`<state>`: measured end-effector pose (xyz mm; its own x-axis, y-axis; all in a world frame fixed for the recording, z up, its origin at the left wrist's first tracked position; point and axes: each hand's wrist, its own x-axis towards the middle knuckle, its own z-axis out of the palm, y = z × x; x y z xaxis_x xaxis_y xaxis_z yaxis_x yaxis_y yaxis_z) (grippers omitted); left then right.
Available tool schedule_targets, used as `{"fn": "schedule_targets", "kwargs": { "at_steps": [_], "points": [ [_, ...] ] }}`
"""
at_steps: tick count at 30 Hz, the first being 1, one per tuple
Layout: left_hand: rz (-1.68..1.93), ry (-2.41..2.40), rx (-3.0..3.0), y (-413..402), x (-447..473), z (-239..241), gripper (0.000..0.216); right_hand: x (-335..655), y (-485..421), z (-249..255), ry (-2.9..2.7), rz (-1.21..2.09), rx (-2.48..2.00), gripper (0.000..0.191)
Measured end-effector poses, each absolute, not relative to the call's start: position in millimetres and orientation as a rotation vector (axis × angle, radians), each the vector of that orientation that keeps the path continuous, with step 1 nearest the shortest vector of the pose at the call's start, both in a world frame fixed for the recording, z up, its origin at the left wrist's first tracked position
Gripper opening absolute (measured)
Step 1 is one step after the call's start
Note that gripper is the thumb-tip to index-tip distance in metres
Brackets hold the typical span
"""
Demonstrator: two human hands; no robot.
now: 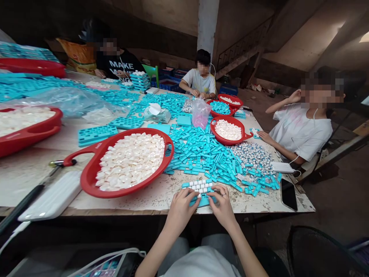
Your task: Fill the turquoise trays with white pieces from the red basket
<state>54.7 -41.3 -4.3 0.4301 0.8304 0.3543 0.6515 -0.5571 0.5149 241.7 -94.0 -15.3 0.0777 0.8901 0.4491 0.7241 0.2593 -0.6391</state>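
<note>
- A rough assembly workshop: under the grip of the person's left hand (180, 207) and right hand (222, 206) runs a broad, stained, white-topped table (158, 201).
- Just beyond the grip, slim turquoise plastic strips (198, 148) lie heaped in bulk.
- Left of it, an oval red plastic basin (121, 194) holds many glossy white pieces (132, 161).
- Farther beyond it, a co-worker in a white T-shirt (198, 80) sits working.
- Behind stand blue plastic crates (168, 83), a pale pillar (207, 27) and a bare staircase (239, 59).
</note>
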Motion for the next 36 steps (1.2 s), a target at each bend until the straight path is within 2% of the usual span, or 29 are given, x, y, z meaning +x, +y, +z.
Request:
{"fn": "schedule_targets", "kwargs": {
  "at_steps": [9, 12, 16, 19, 28, 36],
  "points": [
    [0.832, 1.368, 2.374, -44.8, 62.0, -2.3, 0.010, 219.6, -115.4, -1.4, -1.367, 0.401, -1.527, 0.022],
    [0.821, 1.365, 2.344, -44.8, 61.9, -2.5, 0.010, 197.9, -140.9, -17.4, -1.207, 0.670, -1.545, 0.034],
    [0.817, 1.340, 2.297, -43.7, 59.3, -3.0, 0.011, 173.7, -165.1, -50.1, -1.001, 1.131, -1.506, 0.058],
    [0.826, 1.311, 2.275, -43.1, 57.2, -2.3, 0.014, 166.7, -166.5, -58.4, -0.908, 1.275, -1.442, 0.068],
    [0.847, 1.266, 2.221, -72.5, 38.3, -7.4, 0.016, 162.6, -149.6, -48.2, -0.795, 1.356, -1.321, 0.064],
    [0.860, 1.365, 2.189, -95.4, 36.8, -5.8, 0.016, 152.8, -143.6, -51.3, -0.298, 1.400, -1.181, 0.064]
  ]
}}
